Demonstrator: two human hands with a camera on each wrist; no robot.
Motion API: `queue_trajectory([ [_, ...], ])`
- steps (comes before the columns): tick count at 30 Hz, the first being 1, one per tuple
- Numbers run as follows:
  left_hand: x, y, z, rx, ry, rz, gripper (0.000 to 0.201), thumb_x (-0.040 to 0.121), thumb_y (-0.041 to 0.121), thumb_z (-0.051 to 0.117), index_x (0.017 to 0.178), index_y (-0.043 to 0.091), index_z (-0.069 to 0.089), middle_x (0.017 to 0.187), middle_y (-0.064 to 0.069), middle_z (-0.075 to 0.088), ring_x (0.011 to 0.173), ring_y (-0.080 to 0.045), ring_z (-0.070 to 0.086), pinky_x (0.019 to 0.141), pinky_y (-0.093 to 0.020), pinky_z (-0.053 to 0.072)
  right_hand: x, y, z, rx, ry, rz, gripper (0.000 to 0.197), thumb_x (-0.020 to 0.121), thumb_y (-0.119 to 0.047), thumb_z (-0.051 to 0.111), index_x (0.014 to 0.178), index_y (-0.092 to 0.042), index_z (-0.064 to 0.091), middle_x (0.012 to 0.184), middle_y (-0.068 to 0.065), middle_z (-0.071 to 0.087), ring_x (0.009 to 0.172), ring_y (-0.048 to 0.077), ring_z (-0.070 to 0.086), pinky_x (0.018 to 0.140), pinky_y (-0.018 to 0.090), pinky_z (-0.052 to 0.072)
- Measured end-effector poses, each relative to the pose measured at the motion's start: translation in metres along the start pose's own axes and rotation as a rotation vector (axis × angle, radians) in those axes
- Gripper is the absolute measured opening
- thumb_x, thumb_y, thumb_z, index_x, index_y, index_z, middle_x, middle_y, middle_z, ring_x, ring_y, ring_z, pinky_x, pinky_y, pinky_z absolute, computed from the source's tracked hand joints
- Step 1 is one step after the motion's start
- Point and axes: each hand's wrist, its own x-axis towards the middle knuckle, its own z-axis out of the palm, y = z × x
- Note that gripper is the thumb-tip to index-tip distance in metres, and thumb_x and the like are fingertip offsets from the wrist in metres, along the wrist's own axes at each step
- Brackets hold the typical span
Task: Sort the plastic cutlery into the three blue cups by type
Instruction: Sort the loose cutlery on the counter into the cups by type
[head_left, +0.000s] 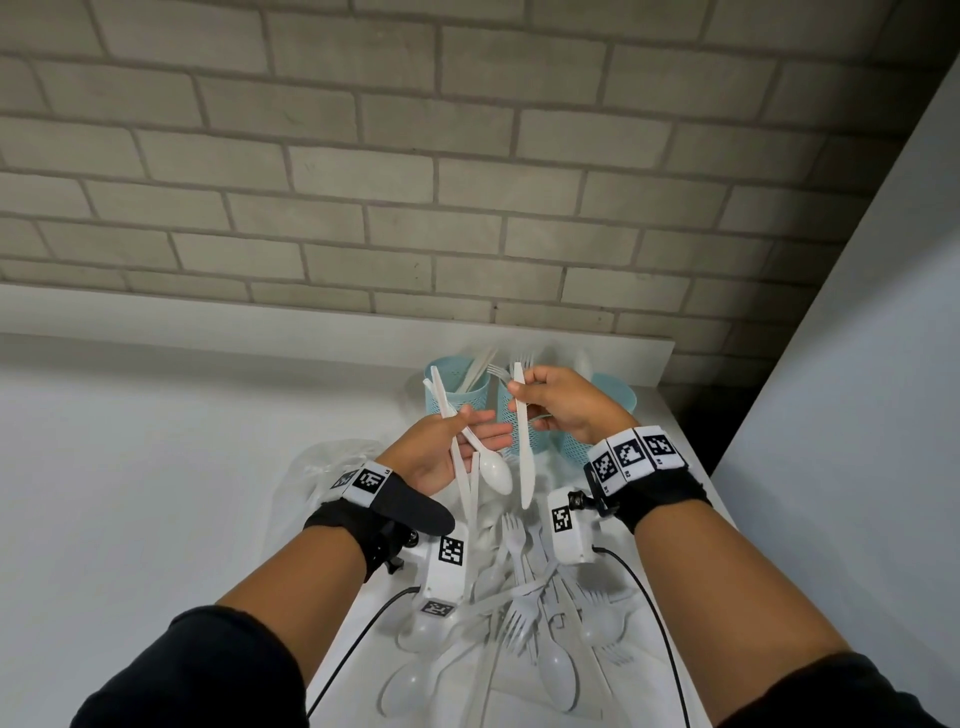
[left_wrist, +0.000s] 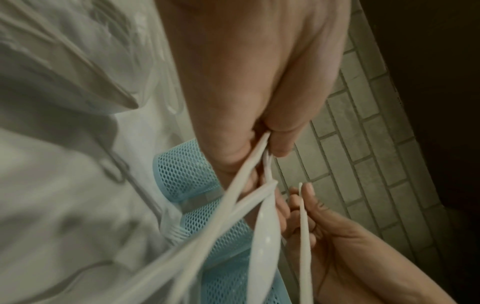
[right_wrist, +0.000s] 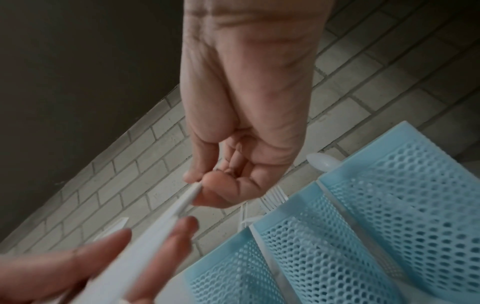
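A white plastic knife (head_left: 523, 441) hangs blade-down at the centre of the head view, pinched near its handle end between the thumb and fingertips of the right hand (head_left: 563, 402). Just left of it, the left hand (head_left: 441, 447) holds a small bundle: a spoon (head_left: 488, 465) bowl-down and at least two long knife-like pieces, clamped between thumb and palm while its fingers stretch out towards the knife.

To do this step well, the right hand should probably carry the knife to the cup that already holds knives and lower it handle-first or blade-first straight in, so it does not catch the mesh rim. The left-hand bundle wants a firm grip so nothing slips.

Three blue mesh cups (head_left: 470, 400) stand in a row just behind the hands. The left one holds knife-like pieces, the middle one forks, the right one a spoon.

Below the hands, many forks and spoons (head_left: 519, 613) lie heaped on the white surface (head_left: 156, 441).
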Motion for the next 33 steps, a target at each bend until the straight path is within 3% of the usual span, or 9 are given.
queue_trajectory([
  [4, 0.000, -0.001, 0.001, 0.030, -0.033, -0.021, 0.036, 0.102, 0.024, 0.031, 0.119, 0.001, 0.053, 0.110, -0.015, 0.067, 0.098, -0.025, 0.066, 0.092, -0.034, 0.049, -0.001, -0.003, 0.007, 0.037, -0.007, -0.074, 0.006, 0.089, -0.013, 0.061, 0.085, -0.011, 0.057, 0.073, 0.001, 0.060, 0.062, 0.009, 0.056, 0.054, 0.014, 0.052],
  [9, -0.001, -0.002, 0.005, 0.083, -0.077, -0.028, 0.033, 0.102, 0.021, 0.031, 0.106, 0.005, 0.059, 0.098, -0.012, 0.069, 0.083, -0.019, 0.071, 0.080, -0.029, 0.056, 0.000, -0.007, 0.018, -0.099, -0.028, -0.206, 0.014, 0.086, -0.012, 0.064, 0.076, -0.020, 0.059, 0.070, -0.008, 0.060, 0.055, -0.008, 0.056, 0.054, 0.007, 0.041],
  [12, -0.002, -0.004, 0.006, 0.095, -0.071, -0.045, 0.031, 0.102, 0.020, 0.032, 0.103, 0.004, 0.058, 0.086, -0.010, 0.065, 0.076, -0.017, 0.071, 0.074, -0.027, 0.058, 0.002, -0.007, 0.022, -0.069, -0.065, -0.197, 0.010, 0.086, -0.012, 0.065, 0.088, -0.020, 0.060, 0.079, -0.006, 0.063, 0.061, -0.004, 0.058, 0.057, 0.013, 0.043],
  [16, -0.002, -0.006, 0.008, 0.107, -0.124, -0.092, 0.031, 0.101, 0.022, 0.033, 0.107, 0.003, 0.056, 0.069, -0.002, 0.061, 0.070, -0.014, 0.068, 0.069, -0.028, 0.058, 0.003, -0.010, 0.025, -0.074, -0.140, -0.173, 0.032, 0.083, -0.012, 0.068, 0.112, -0.021, 0.058, 0.085, -0.007, 0.068, 0.070, 0.002, 0.062, 0.061, 0.018, 0.045],
  [24, -0.004, -0.008, 0.009, 0.084, -0.143, -0.064, 0.024, 0.100, 0.018, 0.035, 0.100, 0.006, 0.055, 0.071, -0.003, 0.057, 0.063, -0.012, 0.064, 0.068, -0.030, 0.055, 0.008, -0.012, 0.023, -0.047, 0.003, -0.234, 0.017, 0.080, -0.007, 0.071, 0.087, -0.017, 0.060, 0.072, -0.004, 0.064, 0.050, -0.004, 0.057, 0.045, 0.012, 0.042],
  [29, -0.003, -0.012, 0.000, 0.163, -0.106, -0.049, 0.018, 0.099, 0.012, 0.039, 0.105, 0.009, 0.056, 0.077, 0.000, 0.056, 0.063, -0.008, 0.063, 0.073, -0.032, 0.055, 0.011, -0.012, -0.001, 0.165, 0.188, -0.196, 0.018, 0.080, -0.003, 0.070, 0.083, -0.017, 0.058, 0.078, 0.000, 0.065, 0.065, 0.008, 0.065, 0.053, 0.016, 0.052],
  [33, 0.002, -0.012, 0.000, 0.232, -0.018, -0.002, 0.018, 0.099, 0.010, 0.043, 0.113, 0.005, 0.054, 0.077, -0.001, 0.053, 0.056, -0.007, 0.052, 0.068, -0.027, 0.053, 0.011, -0.004, -0.015, 0.086, 0.195, -0.169, 0.019, 0.079, -0.002, 0.070, 0.082, -0.015, 0.056, 0.078, 0.004, 0.064, 0.068, 0.014, 0.064, 0.052, 0.015, 0.053],
])
